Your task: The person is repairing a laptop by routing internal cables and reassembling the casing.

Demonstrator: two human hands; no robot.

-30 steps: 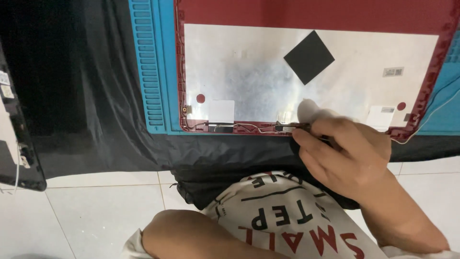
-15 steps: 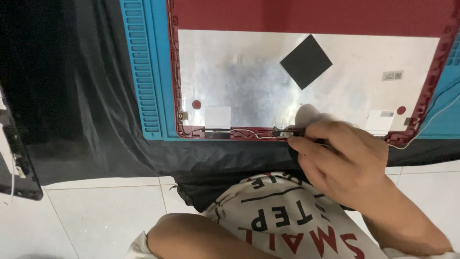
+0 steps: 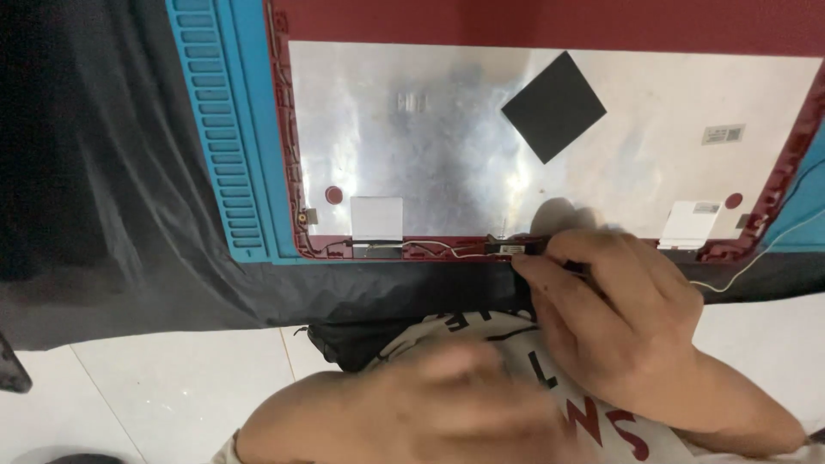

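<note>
A red laptop lid cover [image 3: 533, 21] lies inside up, lined with silver foil [image 3: 430, 146] that carries a black square patch [image 3: 554, 105]. My right hand [image 3: 614, 318] rests at the cover's near edge. Its fingers are pinched on a thin dark tool [image 3: 574, 268], whose tip meets a small black strip module [image 3: 509, 248] in the edge channel. Thin wires [image 3: 430, 247] run along that channel. My left hand [image 3: 464, 399] is a blur low in the view, over my printed shirt [image 3: 601, 421], touching nothing I can make out.
The cover sits on a blue ribbed mat [image 3: 219, 137], which lies on black cloth [image 3: 103, 189] over a white tiled floor [image 3: 146, 395]. White stickers [image 3: 376, 216] sit near the cover's near edge. A thin white wire [image 3: 756, 258] trails off to the right. A dark object [image 3: 10, 374] shows at the left edge.
My left hand has risen into view at the bottom, blurred by motion. The right hand stays pinched at the near edge of the cover. The view has shifted slightly.
</note>
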